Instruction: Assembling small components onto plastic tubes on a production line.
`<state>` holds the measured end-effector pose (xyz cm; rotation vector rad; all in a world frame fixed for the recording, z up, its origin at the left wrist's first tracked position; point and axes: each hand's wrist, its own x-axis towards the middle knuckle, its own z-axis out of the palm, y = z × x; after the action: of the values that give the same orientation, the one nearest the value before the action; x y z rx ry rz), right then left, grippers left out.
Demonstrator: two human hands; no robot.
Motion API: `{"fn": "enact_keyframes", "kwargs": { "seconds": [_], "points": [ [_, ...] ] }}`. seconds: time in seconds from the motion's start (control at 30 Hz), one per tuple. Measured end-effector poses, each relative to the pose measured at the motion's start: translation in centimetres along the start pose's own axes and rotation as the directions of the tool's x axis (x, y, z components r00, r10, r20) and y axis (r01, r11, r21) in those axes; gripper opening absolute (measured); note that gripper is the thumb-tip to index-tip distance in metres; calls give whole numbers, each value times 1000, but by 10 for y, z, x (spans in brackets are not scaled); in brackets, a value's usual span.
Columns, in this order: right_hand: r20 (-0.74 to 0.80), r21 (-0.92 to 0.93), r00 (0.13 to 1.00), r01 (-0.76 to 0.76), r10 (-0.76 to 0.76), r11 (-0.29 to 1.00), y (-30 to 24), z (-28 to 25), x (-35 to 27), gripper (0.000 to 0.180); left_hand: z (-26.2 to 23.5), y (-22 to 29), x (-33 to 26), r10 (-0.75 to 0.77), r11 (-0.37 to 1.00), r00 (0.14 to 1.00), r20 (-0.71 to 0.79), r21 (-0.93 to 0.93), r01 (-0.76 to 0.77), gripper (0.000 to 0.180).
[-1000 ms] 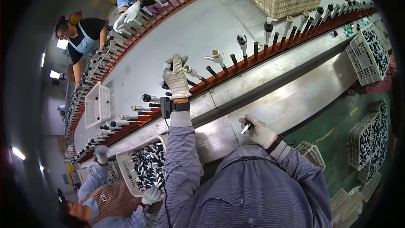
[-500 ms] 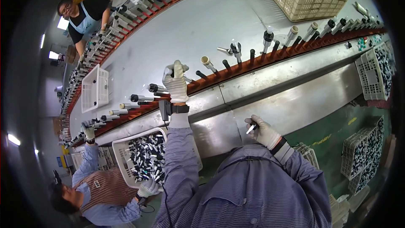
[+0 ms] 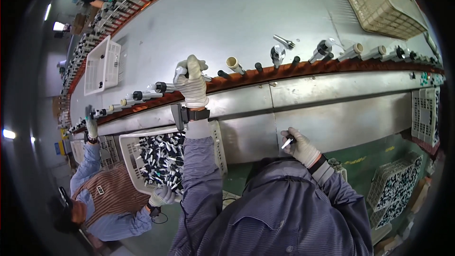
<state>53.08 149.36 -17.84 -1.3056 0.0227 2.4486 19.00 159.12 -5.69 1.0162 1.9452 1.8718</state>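
Note:
My left hand [image 3: 192, 84], in a white knit glove, is closed around one of the tube-shaped holders on the red-brown rail. A clear whitish tip [image 3: 179, 73] shows at its fingers; most of what it grips is hidden. Lower right, in front of my body, my gloved right hand [image 3: 302, 148] pinches a small black part with a white tip [image 3: 287, 142]. Just right of my left hand stand a short black peg [image 3: 223, 74] and a cream-topped tube [image 3: 234, 64]. Farther right, another holder carries a clear top [image 3: 277, 56].
A loose metal tube [image 3: 284, 41] lies on the table [image 3: 227, 19]. A cream crate [image 3: 379, 12] stands far right, a white tray [image 3: 114, 61] at left. A co-worker's gloved hand [image 3: 162, 196] touches a bin [image 3: 129, 161] of small parts. Filled crates stand at right.
The view has turned somewhat. The row of holders has shifted left past the loose metal tube. My left hand stays closed at the rail; my right keeps its small part.

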Motion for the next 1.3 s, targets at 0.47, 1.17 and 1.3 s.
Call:
{"fn": "enact_keyframes", "kwargs": {
  "seconds": [0.47,1.17,1.3],
  "points": [
    [191,-141,927,352,-324,925,-9,13,-66,34,-93,6,14,-30,972,995,-100,228,52,31],
    [205,-610,522,730,-828,308,-95,-20,-183,32,39,118,-293,-100,986,856,506,164,19,50],
    [349,-640,514,741,-784,202,-79,-14,-182,37,98,145,-329,285,924,692,663,1,-382,57]
  ]
}}
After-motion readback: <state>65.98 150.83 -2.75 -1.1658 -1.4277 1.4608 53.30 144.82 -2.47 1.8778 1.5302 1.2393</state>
